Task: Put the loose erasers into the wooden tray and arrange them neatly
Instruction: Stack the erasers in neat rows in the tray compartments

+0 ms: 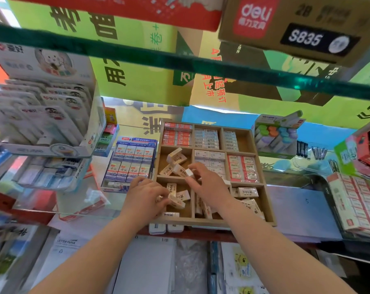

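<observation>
Both our forearms reach up from the bottom edge toward the wooden tray [266, 209], which sits on a glass shelf among stationery boxes. Our left hand [145, 196] rests over the tray's near-left compartment, its fingers [158, 197] curled around a cream eraser [176, 202] that lies tilted among a few other loose erasers [183, 195] there. Our right hand [207, 185] hovers over the middle of the tray, thumb and forefinger pinched on the end of a small white eraser [189, 172] at the edge of the middle-left compartment; the remaining fingers are loosely spread. That compartment holds a jumbled pile of erasers [175, 159] lying at odd angles. The back row and the two right-hand middle compartments hold neat rows of wrapped erasers [176, 134], red-labelled and white. The near-centre and near-right compartments hold more loose erasers, partly hidden behind our right wrist, so we cannot tell how they lie. Just left of the tray stands a blue display box [131, 160] of wrapped erasers, touching or nearly touching the tray's side. A long white box of erasers [358, 204] lies well apart on the right.
</observation>
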A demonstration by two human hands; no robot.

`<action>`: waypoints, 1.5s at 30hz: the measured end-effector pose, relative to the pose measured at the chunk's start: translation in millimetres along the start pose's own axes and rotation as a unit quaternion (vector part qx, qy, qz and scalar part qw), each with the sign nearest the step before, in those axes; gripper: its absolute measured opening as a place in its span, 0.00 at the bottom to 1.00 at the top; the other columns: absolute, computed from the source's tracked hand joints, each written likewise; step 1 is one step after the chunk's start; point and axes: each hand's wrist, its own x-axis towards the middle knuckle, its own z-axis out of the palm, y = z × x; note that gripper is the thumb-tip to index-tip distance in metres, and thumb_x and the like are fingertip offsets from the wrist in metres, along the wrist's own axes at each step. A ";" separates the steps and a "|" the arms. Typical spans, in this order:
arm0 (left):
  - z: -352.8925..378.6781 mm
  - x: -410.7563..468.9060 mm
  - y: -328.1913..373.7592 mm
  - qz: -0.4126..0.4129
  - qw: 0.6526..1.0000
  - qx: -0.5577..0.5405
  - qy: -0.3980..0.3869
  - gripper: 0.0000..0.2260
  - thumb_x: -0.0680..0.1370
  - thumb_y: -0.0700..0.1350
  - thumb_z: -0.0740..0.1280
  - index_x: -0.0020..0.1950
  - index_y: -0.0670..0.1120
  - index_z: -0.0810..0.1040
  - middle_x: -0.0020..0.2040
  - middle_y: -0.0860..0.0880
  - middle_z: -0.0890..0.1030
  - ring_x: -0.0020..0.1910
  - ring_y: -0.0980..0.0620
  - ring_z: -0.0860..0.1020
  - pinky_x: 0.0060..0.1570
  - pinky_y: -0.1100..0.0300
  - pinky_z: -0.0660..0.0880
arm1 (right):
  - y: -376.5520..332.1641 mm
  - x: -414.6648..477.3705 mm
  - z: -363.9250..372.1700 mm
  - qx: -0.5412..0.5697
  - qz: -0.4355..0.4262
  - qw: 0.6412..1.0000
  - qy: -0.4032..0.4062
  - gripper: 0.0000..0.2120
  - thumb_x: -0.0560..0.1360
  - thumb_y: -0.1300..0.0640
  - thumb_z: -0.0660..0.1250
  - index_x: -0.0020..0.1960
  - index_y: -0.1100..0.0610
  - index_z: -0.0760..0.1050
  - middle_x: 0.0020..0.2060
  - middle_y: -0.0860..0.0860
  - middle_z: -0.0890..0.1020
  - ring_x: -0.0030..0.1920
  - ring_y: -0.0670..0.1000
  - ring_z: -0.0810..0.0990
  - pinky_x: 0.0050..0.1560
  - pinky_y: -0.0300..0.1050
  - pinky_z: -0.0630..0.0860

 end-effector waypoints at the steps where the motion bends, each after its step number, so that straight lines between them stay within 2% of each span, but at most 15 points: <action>1: 0.1 0.1 -0.1 0.003 1.000 0.004 -0.010 0.12 0.74 0.55 0.64 0.54 0.54 0.77 0.56 0.56 0.79 0.59 0.56 0.70 0.66 0.58 0.52 | -0.3 0.5 0.0 -0.010 0.000 1.000 -0.004 0.14 0.77 0.53 0.59 0.61 0.54 0.68 0.46 0.51 0.79 0.46 0.51 0.77 0.46 0.45 0.73; 3: 1.3 -0.3 -0.1 0.013 0.999 0.016 -0.025 0.11 0.73 0.55 0.64 0.53 0.54 0.77 0.55 0.56 0.79 0.59 0.56 0.70 0.66 0.58 0.52 | -1.0 0.6 -1.0 -0.020 -0.005 1.000 -0.007 0.13 0.77 0.55 0.57 0.62 0.53 0.68 0.40 0.48 0.76 0.41 0.49 0.74 0.41 0.43 0.70; 9: 10.9 -5.7 5.2 0.007 0.999 0.015 -0.052 0.11 0.73 0.55 0.64 0.52 0.54 0.78 0.54 0.55 0.80 0.59 0.57 0.71 0.69 0.57 0.45 | 7.9 -4.7 -14.8 -0.009 0.015 0.999 -0.034 0.11 0.77 0.58 0.58 0.57 0.53 0.74 0.54 0.52 0.80 0.52 0.48 0.75 0.51 0.39 0.70; 13: 12.9 -4.6 7.0 0.001 0.998 0.030 -0.046 0.11 0.73 0.55 0.64 0.52 0.55 0.77 0.54 0.55 0.80 0.58 0.57 0.72 0.69 0.56 0.44 | 17.1 -6.9 -20.1 0.000 0.049 0.999 -0.010 0.11 0.76 0.58 0.61 0.58 0.53 0.73 0.54 0.51 0.79 0.48 0.45 0.73 0.43 0.30 0.68; 15: 12.4 -3.9 7.6 -0.002 0.999 0.027 -0.047 0.11 0.73 0.55 0.64 0.52 0.55 0.77 0.54 0.56 0.79 0.59 0.57 0.71 0.69 0.55 0.44 | 19.0 -5.9 -19.9 0.000 0.062 0.998 -0.007 0.12 0.76 0.58 0.61 0.58 0.53 0.73 0.55 0.51 0.78 0.46 0.44 0.72 0.44 0.31 0.68; 18: 9.2 -2.7 7.9 0.002 0.999 0.031 -0.040 0.11 0.73 0.55 0.64 0.53 0.55 0.77 0.55 0.56 0.79 0.60 0.57 0.71 0.70 0.55 0.44 | 20.0 -2.0 -16.9 -0.022 0.066 0.997 -0.014 0.12 0.75 0.59 0.62 0.58 0.54 0.72 0.49 0.50 0.77 0.45 0.44 0.72 0.45 0.34 0.67; 22: 4.5 -5.3 4.1 -0.001 1.000 0.025 -0.014 0.10 0.73 0.53 0.65 0.53 0.54 0.78 0.54 0.56 0.80 0.58 0.57 0.72 0.69 0.57 0.46 | 19.0 2.8 -12.5 0.019 0.075 0.997 0.032 0.07 0.73 0.60 0.63 0.47 0.50 0.70 0.45 0.47 0.73 0.41 0.43 0.71 0.38 0.33 0.67; 26: 1.7 -11.3 -1.1 0.009 1.000 0.014 -0.025 0.10 0.73 0.53 0.65 0.52 0.54 0.78 0.55 0.57 0.79 0.61 0.59 0.69 0.67 0.59 0.41 | 16.9 7.0 -10.8 -0.050 0.115 0.992 -0.007 0.10 0.73 0.58 0.63 0.55 0.54 0.70 0.54 0.52 0.74 0.47 0.49 0.73 0.43 0.39 0.69; 29: 1.3 -14.0 -0.5 0.018 0.999 0.004 -0.038 0.13 0.74 0.56 0.62 0.57 0.56 0.77 0.61 0.58 0.76 0.65 0.58 0.64 0.67 0.57 0.39 | 13.5 6.6 -10.7 -0.205 0.101 0.973 -0.008 0.14 0.75 0.53 0.60 0.60 0.55 0.69 0.60 0.52 0.70 0.56 0.52 0.73 0.47 0.44 0.70; 32: -1.8 -22.0 -5.3 -0.020 1.000 -0.009 0.019 0.14 0.73 0.54 0.64 0.57 0.54 0.77 0.61 0.56 0.76 0.66 0.55 0.65 0.67 0.58 0.42 | 2.4 2.2 -5.8 -0.238 0.007 0.969 0.062 0.11 0.75 0.52 0.60 0.55 0.54 0.73 0.57 0.52 0.73 0.57 0.52 0.71 0.55 0.46 0.69; 35: -5.5 -34.4 -11.5 -0.062 0.997 -0.014 0.043 0.14 0.71 0.50 0.68 0.55 0.49 0.79 0.58 0.51 0.79 0.64 0.51 0.70 0.69 0.52 0.50 | -13.9 1.4 8.7 -0.226 -0.068 0.972 -0.013 0.09 0.75 0.51 0.60 0.49 0.53 0.76 0.48 0.50 0.79 0.51 0.52 0.71 0.56 0.50 0.66; 37: -7.4 -39.3 -10.4 -0.059 0.998 -0.008 0.028 0.13 0.70 0.48 0.70 0.54 0.48 0.79 0.56 0.49 0.80 0.63 0.50 0.72 0.70 0.49 0.53 | -20.7 4.4 22.2 -0.270 -0.058 0.958 -0.074 0.12 0.75 0.48 0.60 0.53 0.53 0.75 0.52 0.52 0.80 0.56 0.54 0.70 0.59 0.52 0.63; 41: -7.2 -39.1 -6.6 -0.016 0.998 0.016 0.057 0.11 0.61 0.41 0.78 0.41 0.45 0.83 0.43 0.46 0.84 0.49 0.44 0.81 0.57 0.39 0.68 | -25.0 12.4 41.1 -0.339 -0.038 0.937 -0.077 0.20 0.73 0.43 0.61 0.56 0.56 0.72 0.56 0.55 0.78 0.61 0.56 0.68 0.61 0.53 0.61; 43: -10.9 -37.2 -3.9 -0.035 0.998 0.021 0.049 0.11 0.65 0.44 0.75 0.46 0.47 0.82 0.47 0.48 0.83 0.51 0.44 0.79 0.58 0.44 0.68 | -27.3 15.9 45.2 -0.348 -0.038 0.933 -0.083 0.17 0.73 0.46 0.63 0.56 0.56 0.72 0.56 0.54 0.78 0.61 0.56 0.68 0.60 0.52 0.62; 45: -11.6 -35.3 -3.7 -0.072 0.997 0.019 0.010 0.13 0.73 0.51 0.66 0.57 0.53 0.77 0.57 0.52 0.78 0.58 0.48 0.72 0.59 0.52 0.61 | -30.3 18.8 42.2 -0.341 -0.038 0.935 -0.092 0.12 0.73 0.54 0.63 0.55 0.56 0.73 0.55 0.54 0.78 0.61 0.56 0.69 0.58 0.51 0.65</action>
